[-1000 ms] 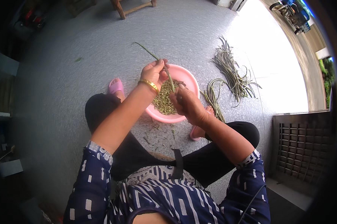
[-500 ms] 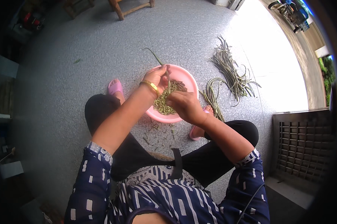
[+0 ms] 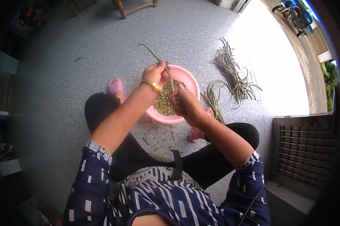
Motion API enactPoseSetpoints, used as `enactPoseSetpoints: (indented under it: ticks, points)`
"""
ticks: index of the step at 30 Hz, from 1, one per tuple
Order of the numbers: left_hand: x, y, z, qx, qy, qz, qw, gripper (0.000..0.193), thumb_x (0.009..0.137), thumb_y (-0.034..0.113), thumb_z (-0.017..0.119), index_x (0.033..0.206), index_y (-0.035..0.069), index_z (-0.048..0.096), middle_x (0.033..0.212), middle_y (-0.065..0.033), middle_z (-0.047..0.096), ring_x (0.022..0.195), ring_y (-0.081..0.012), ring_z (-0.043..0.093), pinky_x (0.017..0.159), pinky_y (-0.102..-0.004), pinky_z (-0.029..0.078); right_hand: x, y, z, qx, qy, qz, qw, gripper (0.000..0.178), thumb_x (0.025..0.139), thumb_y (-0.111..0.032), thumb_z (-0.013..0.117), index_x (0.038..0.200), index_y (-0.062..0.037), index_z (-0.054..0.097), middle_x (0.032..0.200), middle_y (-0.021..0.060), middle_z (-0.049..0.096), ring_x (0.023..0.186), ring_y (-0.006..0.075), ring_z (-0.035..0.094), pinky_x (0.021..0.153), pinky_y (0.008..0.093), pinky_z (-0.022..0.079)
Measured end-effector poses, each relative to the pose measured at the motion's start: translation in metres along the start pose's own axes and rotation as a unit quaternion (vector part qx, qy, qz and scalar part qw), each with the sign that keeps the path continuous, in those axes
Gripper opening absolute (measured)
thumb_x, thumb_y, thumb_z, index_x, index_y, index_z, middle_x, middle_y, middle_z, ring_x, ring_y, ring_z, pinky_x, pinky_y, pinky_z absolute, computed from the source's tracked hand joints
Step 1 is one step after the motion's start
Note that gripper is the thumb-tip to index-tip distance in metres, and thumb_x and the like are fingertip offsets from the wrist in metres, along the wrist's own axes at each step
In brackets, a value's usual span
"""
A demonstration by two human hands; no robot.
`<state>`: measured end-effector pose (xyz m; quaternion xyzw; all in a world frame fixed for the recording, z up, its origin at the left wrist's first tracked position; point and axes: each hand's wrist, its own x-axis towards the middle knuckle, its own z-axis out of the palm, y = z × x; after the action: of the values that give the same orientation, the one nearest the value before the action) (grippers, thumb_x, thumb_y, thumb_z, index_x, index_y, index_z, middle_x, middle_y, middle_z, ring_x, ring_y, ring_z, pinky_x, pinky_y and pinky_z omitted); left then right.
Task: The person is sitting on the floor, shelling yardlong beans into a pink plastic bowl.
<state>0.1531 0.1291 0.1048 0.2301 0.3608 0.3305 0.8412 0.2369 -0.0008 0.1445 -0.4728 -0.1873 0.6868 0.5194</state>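
My left hand [image 3: 155, 74], with a gold-coloured bangle at its wrist, pinches a long green bean [image 3: 151, 52] between thumb and fingers. The bean's thin tip sticks out beyond that hand, up and to the left. Its other end slants down to my right hand [image 3: 189, 106], whose curled fingers close on it, thumb raised. Something small and dark shows in the right palm; I cannot make it out. Below both hands sits a round pink basin [image 3: 193, 84], its bottom covered with short cut bean pieces [image 3: 163, 101], partly hidden by the right hand.
Right of the basin lie a small bundle of long beans [image 3: 214, 98] and a larger heap [image 3: 234, 73]. Loose scraps [image 3: 155, 137] litter the floor before me. A wooden stool [image 3: 134, 9] stands at the far side, a dark latticed panel [image 3: 305, 148] at the right.
My right hand has turned, so its thumb now points up and its palm side shows more. The left hand has shifted slightly up and left, still holding the bean.
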Motion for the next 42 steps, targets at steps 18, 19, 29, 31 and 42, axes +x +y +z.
enactPoseSetpoints:
  ticks: [18,19,29,31,42]
  points:
    - [0.011,0.000,-0.011,-0.014,0.065,-0.080,0.995,0.012,0.082,0.016,0.052,0.084,0.005,0.054,0.070,0.0005,0.053,0.051,-0.0018,0.043,0.045,-0.0135,0.038,-0.011,0.013,0.015,-0.402,-0.204,-0.386,0.805,0.008,0.076,-0.008,0.049,0.073,-0.0011,0.051,0.060,0.0079,0.048,0.050,0.0192,0.049,0.045,0.0263,0.037]
    - [0.006,0.002,-0.005,-0.014,0.063,-0.081,0.995,0.012,0.082,0.016,0.052,0.084,0.005,0.054,0.070,0.0005,0.053,0.051,-0.0018,0.043,0.045,-0.0135,0.038,-0.009,0.018,0.009,-0.403,-0.201,-0.387,0.805,0.008,0.076,-0.008,0.049,0.073,-0.0011,0.051,0.060,0.0079,0.048,0.050,0.0192,0.049,0.045,0.0263,0.037]
    - [-0.008,-0.004,0.005,0.024,-0.026,0.013,0.999,0.014,0.081,0.016,0.052,0.084,0.003,0.054,0.068,-0.0008,0.053,0.048,-0.0024,0.044,0.042,-0.0126,0.037,0.007,0.007,-0.010,-0.024,-0.023,-0.023,0.999,0.032,0.085,-0.036,0.039,0.069,-0.0093,0.044,0.052,-0.0058,0.031,0.040,0.0038,0.024,0.037,0.0184,0.017]
    - [-0.008,-0.005,0.006,0.045,-0.027,0.012,0.999,0.015,0.081,0.016,0.053,0.084,0.002,0.055,0.068,-0.0015,0.054,0.048,-0.0026,0.044,0.042,-0.0129,0.037,0.009,0.006,-0.009,-0.025,-0.009,-0.030,0.999,0.030,0.085,-0.034,0.042,0.071,-0.0081,0.048,0.051,-0.0059,0.032,0.039,0.0034,0.023,0.036,0.0189,0.016]
    - [-0.001,-0.004,0.002,0.029,0.008,-0.075,0.997,0.015,0.080,0.019,0.055,0.083,0.004,0.055,0.070,-0.0002,0.052,0.049,-0.0024,0.042,0.045,-0.0149,0.036,0.000,-0.004,0.000,-0.524,-0.097,-0.353,0.769,0.016,0.077,-0.013,0.054,0.069,-0.0004,0.050,0.061,0.0139,0.050,0.052,0.0271,0.049,0.050,0.0328,0.038]
